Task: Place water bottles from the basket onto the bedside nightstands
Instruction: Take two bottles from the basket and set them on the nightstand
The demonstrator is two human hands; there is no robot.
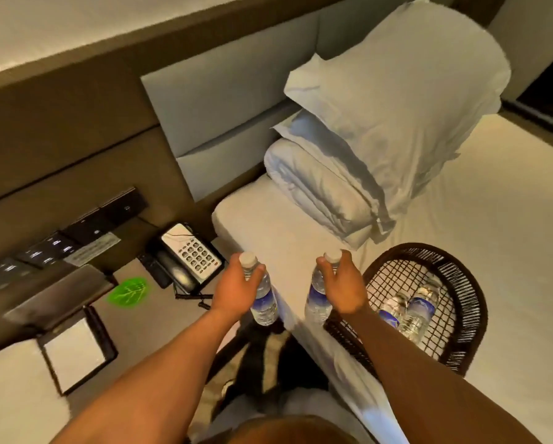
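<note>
My left hand [236,290] grips a clear water bottle [264,302] with a white cap and blue label by its neck, held over the gap between bed and nightstand. In my right hand [344,283] hangs a second water bottle [318,299], held the same way above the bed's edge. A dark woven basket [464,283] sits on the bed to the right, with two more bottles [412,307] lying in it. The nightstand [131,267] stands to the left of the bed.
On the nightstand lie a telephone [188,254] with coiled cord, a remote [155,270], a green leaf-shaped card [128,290], a dark folder [60,296] and a framed notepad [76,350]. Wall switches [76,232] run behind. Stacked pillows [380,123] and a folded duvet fill the bed's head.
</note>
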